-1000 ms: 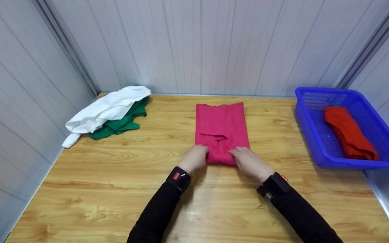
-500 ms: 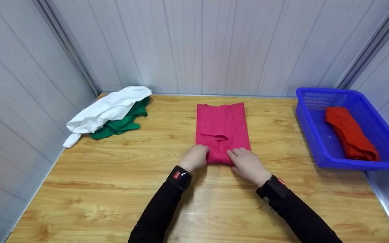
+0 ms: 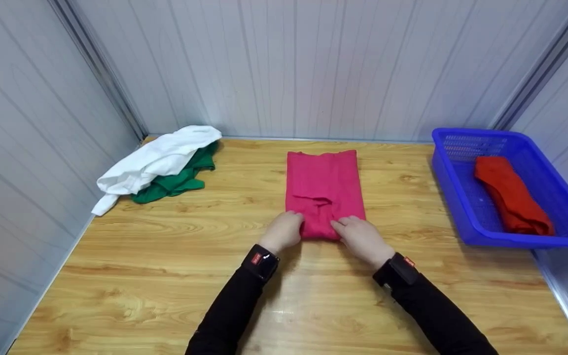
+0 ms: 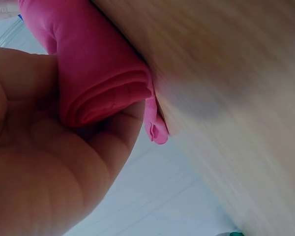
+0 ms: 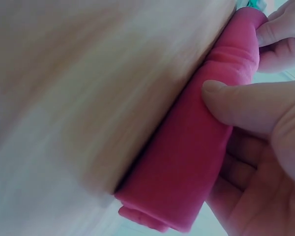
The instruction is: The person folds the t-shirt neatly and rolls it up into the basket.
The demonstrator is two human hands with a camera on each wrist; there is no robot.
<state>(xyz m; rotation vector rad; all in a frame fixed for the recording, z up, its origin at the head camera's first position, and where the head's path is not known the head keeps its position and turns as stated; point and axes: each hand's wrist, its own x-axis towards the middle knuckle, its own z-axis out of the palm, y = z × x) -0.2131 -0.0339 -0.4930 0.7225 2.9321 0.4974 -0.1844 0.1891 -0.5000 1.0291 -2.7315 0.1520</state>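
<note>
A pink folded garment (image 3: 321, 172) lies on the wooden table in the head view, its near end rolled into a thick layered fold. My left hand (image 3: 284, 230) grips the left end of that roll; in the left wrist view the fingers curl round the layered pink cloth (image 4: 101, 64). At the roll's right part, my right hand (image 3: 362, 240) holds on with the thumb against the near side and the fingers over the far side. The right wrist view shows this thumb on the pink roll (image 5: 187, 152), and the other hand at its far end.
A white cloth (image 3: 165, 155) lies over a green cloth (image 3: 178, 185) at the back left. On the right, a blue plastic basket (image 3: 449, 190) holds a folded orange-red cloth (image 3: 511, 195). Panelled walls (image 3: 284, 69) enclose the wooden table (image 3: 165, 276) at back and sides.
My right hand has shifted slightly left along the roll, its fingers lying a little farther over the cloth. The left hand stays at the left end; the garment looks nearly the same.
</note>
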